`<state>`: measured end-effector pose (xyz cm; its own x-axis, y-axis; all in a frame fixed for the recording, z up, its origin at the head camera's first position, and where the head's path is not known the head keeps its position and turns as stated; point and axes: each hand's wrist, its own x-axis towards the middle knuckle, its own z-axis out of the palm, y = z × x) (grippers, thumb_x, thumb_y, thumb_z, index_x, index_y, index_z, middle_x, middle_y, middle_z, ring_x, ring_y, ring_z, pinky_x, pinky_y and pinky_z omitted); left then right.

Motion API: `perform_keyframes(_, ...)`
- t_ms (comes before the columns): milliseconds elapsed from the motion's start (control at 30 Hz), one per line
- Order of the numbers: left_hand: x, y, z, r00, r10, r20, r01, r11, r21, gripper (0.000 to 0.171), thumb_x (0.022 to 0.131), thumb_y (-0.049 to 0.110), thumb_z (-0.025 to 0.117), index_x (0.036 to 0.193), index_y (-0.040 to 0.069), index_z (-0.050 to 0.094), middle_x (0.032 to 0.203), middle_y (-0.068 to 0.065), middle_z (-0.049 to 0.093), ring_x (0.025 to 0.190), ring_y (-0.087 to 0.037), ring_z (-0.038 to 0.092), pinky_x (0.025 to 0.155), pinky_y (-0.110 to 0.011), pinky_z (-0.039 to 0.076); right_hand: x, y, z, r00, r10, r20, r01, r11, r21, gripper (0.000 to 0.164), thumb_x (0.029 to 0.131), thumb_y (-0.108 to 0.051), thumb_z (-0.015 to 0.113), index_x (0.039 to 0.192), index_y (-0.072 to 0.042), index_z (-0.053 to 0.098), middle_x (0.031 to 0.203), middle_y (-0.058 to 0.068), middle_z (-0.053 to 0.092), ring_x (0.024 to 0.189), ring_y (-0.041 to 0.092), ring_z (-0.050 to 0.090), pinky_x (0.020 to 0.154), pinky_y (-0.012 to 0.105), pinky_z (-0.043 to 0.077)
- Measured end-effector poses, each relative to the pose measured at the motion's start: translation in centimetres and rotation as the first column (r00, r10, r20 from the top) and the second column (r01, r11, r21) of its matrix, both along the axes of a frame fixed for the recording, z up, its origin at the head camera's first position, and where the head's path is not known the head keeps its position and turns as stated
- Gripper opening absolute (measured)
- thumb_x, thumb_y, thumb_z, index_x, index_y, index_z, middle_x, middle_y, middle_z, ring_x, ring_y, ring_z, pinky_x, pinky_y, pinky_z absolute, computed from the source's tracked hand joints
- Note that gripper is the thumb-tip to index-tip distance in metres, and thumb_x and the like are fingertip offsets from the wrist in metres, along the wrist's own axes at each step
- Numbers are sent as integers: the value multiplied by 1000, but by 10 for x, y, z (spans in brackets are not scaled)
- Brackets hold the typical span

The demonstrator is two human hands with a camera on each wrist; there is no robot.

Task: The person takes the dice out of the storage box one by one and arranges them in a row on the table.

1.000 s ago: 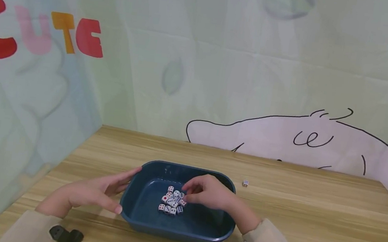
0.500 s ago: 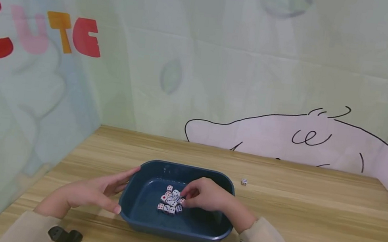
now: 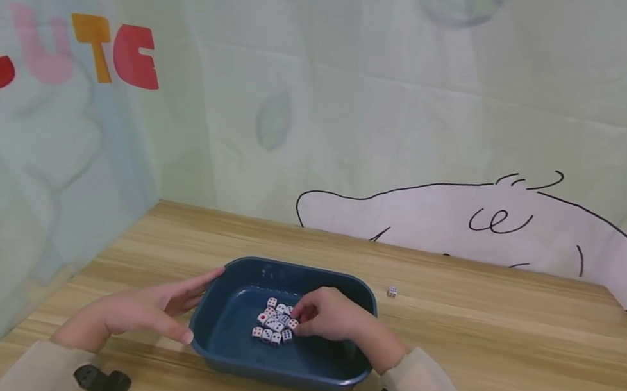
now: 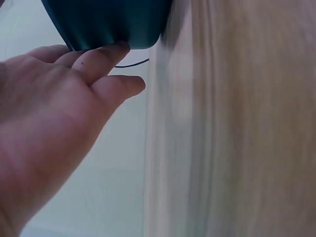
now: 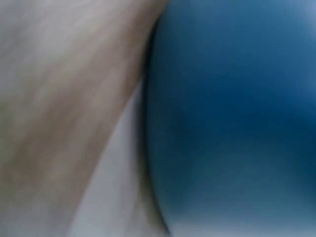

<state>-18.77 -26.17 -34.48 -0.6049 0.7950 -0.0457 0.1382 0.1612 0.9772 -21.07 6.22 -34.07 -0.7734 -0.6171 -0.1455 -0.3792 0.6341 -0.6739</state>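
A dark blue tray (image 3: pixel 227 340) with rounded corners stands on the table, several white dice (image 3: pixel 274 323) clustered on its floor. My right hand (image 3: pixel 334 317) reaches in over the right wall, thumb and forefinger curled at either side of a die (image 3: pixel 293 324) at the cluster's right edge. Outside the tray, my left hand (image 3: pixel 152 312) has its fingers and thumb spread along the left end. In the left wrist view, the fingertips (image 4: pixel 118 48) of this hand rest against the tray's wall (image 4: pixel 111 24). Only the tray's blurred wall (image 5: pixel 232 118) fills much of the right wrist view.
One more die (image 3: pixel 392 291) lies on the wooden table (image 3: pixel 476 343) behind the tray's right corner. A printed cloth backdrop (image 3: pixel 359 97) rises along the table's back and left edges. Black wrist cameras (image 3: pixel 102 383) are strapped at both sleeves.
My right hand has lowered slightly and its thumb and forefinger have closed in on the die at the cluster's right edge. The left hand keeps its place at the tray.
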Motion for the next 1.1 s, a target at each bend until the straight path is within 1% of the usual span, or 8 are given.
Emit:
perform_keyframes(367,3,-2,-2,1000,25,4,-25,1000,-18,100,88,7,68,154,6,-7,155,-32,-7,137,-59,0,101,-13,31,0,-4,-3,1000,0,6,0,999,42,11,86,-10,72,96,-9,72,78,-2,61,72,12,54,65,24,45)
perform_keyframes(600,4,-3,-5,1000,29,5,-29,999,-16,100,87,6,68,154,5,-7,155,-32,-7,137,-59,0,101,-13,31,1,-5,-6,1000,9,-6,-9,998,55,8,86,-12,72,94,-10,72,77,-4,61,71,10,54,65,23,45)
perform_keyframes(767,3,-1,-4,1000,24,-7,-25,1000,-17,99,87,7,68,153,3,-6,155,-32,-7,137,-59,1,101,-13,31,0,-4,-7,1000,13,-16,-12,998,56,9,85,-13,72,94,-10,71,77,-4,61,70,10,54,64,23,46)
perform_keyframes(967,2,0,-1,1000,9,-1,-9,1000,-14,100,87,7,69,153,1,-6,155,-32,-8,137,-58,-1,102,-12,29,1,-2,-7,999,40,-32,-38,998,51,8,86,-12,71,94,-9,72,76,-5,62,69,9,54,64,22,45)
perform_keyframes(1100,2,0,-1,1000,14,-12,-14,1000,-12,100,87,8,69,153,1,-6,155,-33,-8,137,-59,0,102,-12,29,0,-1,-5,998,45,-45,-43,998,54,8,87,-12,70,94,-9,71,78,-5,63,71,9,55,65,22,46)
